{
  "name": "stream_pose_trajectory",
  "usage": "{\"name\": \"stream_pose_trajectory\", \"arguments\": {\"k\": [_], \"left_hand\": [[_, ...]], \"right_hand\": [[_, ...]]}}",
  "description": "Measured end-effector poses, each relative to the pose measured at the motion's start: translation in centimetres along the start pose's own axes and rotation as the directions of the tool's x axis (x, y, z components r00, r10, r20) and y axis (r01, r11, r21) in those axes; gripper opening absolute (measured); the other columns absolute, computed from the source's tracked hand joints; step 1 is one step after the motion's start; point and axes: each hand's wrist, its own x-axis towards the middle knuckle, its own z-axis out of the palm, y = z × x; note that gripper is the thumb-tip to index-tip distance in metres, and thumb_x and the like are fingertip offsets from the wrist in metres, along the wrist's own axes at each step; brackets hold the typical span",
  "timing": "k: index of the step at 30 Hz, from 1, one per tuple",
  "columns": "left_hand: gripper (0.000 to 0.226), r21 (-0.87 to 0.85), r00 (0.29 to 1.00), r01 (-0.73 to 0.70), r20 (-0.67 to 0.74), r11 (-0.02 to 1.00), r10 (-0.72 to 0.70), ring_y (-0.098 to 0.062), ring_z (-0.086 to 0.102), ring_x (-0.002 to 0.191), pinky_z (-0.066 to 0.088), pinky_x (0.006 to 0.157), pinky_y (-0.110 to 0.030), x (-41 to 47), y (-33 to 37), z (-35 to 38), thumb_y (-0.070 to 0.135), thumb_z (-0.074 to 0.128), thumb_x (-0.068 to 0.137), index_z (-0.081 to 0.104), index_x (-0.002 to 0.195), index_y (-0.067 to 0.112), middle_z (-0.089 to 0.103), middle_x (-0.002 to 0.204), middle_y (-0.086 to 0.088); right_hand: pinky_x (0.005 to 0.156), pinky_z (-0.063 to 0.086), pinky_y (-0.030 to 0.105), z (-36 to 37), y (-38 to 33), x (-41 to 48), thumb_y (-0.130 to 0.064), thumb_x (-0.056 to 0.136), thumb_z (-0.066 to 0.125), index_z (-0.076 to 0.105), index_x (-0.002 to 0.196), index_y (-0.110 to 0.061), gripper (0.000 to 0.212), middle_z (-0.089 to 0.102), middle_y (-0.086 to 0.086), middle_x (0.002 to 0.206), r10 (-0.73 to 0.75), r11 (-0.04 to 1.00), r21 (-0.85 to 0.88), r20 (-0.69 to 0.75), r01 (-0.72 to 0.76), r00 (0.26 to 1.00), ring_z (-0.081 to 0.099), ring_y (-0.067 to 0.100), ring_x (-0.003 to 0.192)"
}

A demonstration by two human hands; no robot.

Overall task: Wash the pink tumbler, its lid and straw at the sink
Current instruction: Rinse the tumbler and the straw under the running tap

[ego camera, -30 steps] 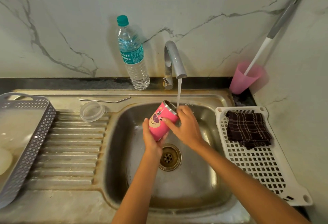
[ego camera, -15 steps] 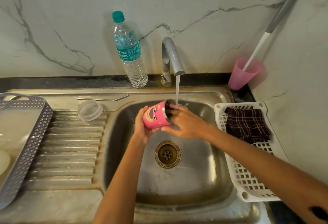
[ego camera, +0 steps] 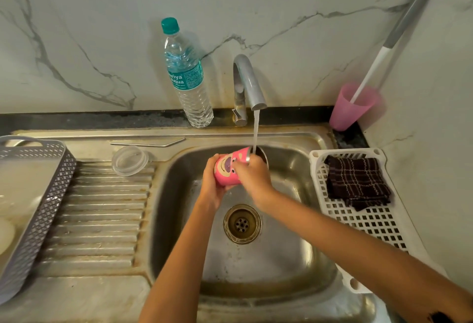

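The pink tumbler (ego camera: pixel 226 169) with a cartoon face lies tilted on its side over the sink basin (ego camera: pixel 281 258), its open steel mouth under the running water from the tap (ego camera: pixel 247 82). My left hand (ego camera: pixel 211 184) grips its base from below. My right hand (ego camera: pixel 252 175) curls over the tumbler's rim and side. The clear round lid (ego camera: pixel 130 160) lies on the drainboard left of the basin. Behind the lid, the metal straw (ego camera: pixel 148 144) lies along the sink's back ledge.
A water bottle (ego camera: pixel 188 79) stands left of the tap. A pink cup (ego camera: pixel 352 107) with a long-handled brush sits in the back right corner. A white rack (ego camera: pixel 368 222) with a dark checked cloth (ego camera: pixel 357 181) borders the basin's right; a grey basket (ego camera: pixel 38 207) sits far left.
The tumbler has tipped further onto its side and shifted slightly left under the stream. My right hand has slid from the mouth onto the tumbler's rim and side.
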Motion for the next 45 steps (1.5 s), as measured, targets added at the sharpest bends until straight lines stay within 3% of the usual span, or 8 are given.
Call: {"name": "stream_pose_trajectory", "arguments": {"k": [3, 5, 14, 28, 34, 39, 42, 45], "left_hand": [[0.036, -0.049, 0.998, 0.049, 0.029, 0.998, -0.048, -0.019, 0.069, 0.074, 0.054, 0.059, -0.029, 0.2, 0.8, -1.1, 0.044, 0.055, 0.091, 0.064, 0.104, 0.012, 0.071, 0.082, -0.007], [0.037, -0.043, 0.995, 0.096, 0.035, 0.994, -0.094, -0.021, 0.069, 0.076, 0.057, 0.055, -0.030, 0.1, 0.9, -1.6, 0.044, 0.055, 0.091, 0.064, 0.106, 0.012, 0.071, 0.084, -0.008], [0.049, -0.123, 0.982, 0.143, 0.144, 0.982, -0.124, -0.035, 0.065, 0.109, 0.054, 0.091, -0.051, -1.3, -2.5, -1.7, 0.052, 0.041, 0.097, 0.054, 0.131, 0.020, 0.063, 0.126, -0.018], [0.027, 0.103, 0.965, 0.091, -0.253, 0.990, -0.063, -0.019, 0.067, 0.077, 0.055, 0.054, -0.028, 0.1, -0.5, 2.4, 0.039, 0.065, 0.089, 0.063, 0.103, 0.016, 0.068, 0.098, -0.009], [0.027, 0.553, 0.887, 0.024, -0.395, 0.833, 0.237, -0.023, 0.060, 0.086, 0.051, 0.083, -0.037, 0.4, 1.8, 2.1, 0.037, 0.054, 0.094, 0.066, 0.081, 0.016, 0.065, 0.082, -0.004], [0.038, 0.796, 0.927, -0.235, 0.011, 0.558, 0.375, -0.032, 0.066, 0.087, 0.053, 0.083, -0.042, 0.3, 2.2, 3.3, 0.040, 0.051, 0.095, 0.071, 0.075, 0.015, 0.072, 0.082, -0.014], [0.037, 0.795, 0.894, -0.240, -0.042, 0.556, 0.445, -0.028, 0.064, 0.088, 0.051, 0.085, -0.038, 0.1, 2.6, 3.6, 0.035, 0.047, 0.099, 0.075, 0.085, 0.014, 0.072, 0.088, -0.014], [0.040, 0.817, 0.849, -0.159, -0.174, 0.555, 0.499, -0.030, 0.063, 0.093, 0.048, 0.087, -0.037, 0.0, 2.9, 3.2, 0.032, 0.040, 0.101, 0.074, 0.095, 0.011, 0.072, 0.095, -0.015]], "right_hand": [[0.082, 0.045, 0.017, -1.7, 2.7, -0.8, -0.027, 0.096, 0.055, 0.062, 0.100, -0.006, 0.022, 0.071, 0.010, 0.090, -0.703, 0.560, -0.391, 0.242, 0.730, 0.669, 0.067, 0.023, 0.087], [0.108, 0.036, 0.029, -4.0, 3.8, 1.2, -0.030, 0.097, 0.054, 0.066, 0.105, -0.004, 0.030, 0.072, 0.012, 0.104, -0.777, 0.279, -0.395, 0.442, 0.875, 0.448, 0.062, 0.022, 0.106], [0.058, 0.044, 0.024, -4.1, 0.2, 3.8, -0.036, 0.093, 0.060, 0.059, 0.075, -0.020, 0.025, 0.061, 0.000, 0.075, -0.057, 0.973, 0.225, 0.063, 0.041, 0.996, 0.059, 0.005, 0.071], [0.067, 0.050, 0.030, -4.6, 0.9, 5.0, -0.033, 0.093, 0.059, 0.060, 0.090, -0.018, 0.016, 0.063, 0.004, 0.080, 0.309, 0.858, 0.265, 0.417, -0.439, 0.855, 0.061, 0.017, 0.074], [0.084, 0.044, 0.033, -4.8, -0.1, 3.3, -0.032, 0.103, 0.035, 0.061, 0.122, -0.014, 0.037, 0.061, 0.007, 0.110, 0.052, 0.983, -0.184, 0.298, 0.003, 0.953, 0.057, 0.021, 0.100], [0.086, 0.047, 0.040, -4.1, -1.5, 2.4, -0.036, 0.104, 0.027, 0.049, 0.117, -0.010, 0.037, 0.055, 0.015, 0.123, -0.001, 0.791, -0.558, 0.410, 0.252, 0.912, 0.058, 0.033, 0.107], [0.086, 0.052, 0.040, -3.7, -2.4, 2.1, -0.046, 0.104, 0.018, 0.052, 0.122, -0.012, 0.052, 0.061, 0.017, 0.116, 0.039, 0.869, -0.478, 0.321, 0.126, 0.946, 0.063, 0.032, 0.104], [0.101, 0.041, 0.044, -2.4, -1.4, 0.8, -0.040, 0.104, 0.019, 0.036, 0.144, -0.014, 0.050, 0.047, 0.014, 0.142, -0.129, 0.630, -0.693, 0.352, 0.351, 0.927, 0.049, 0.030, 0.127]]}}
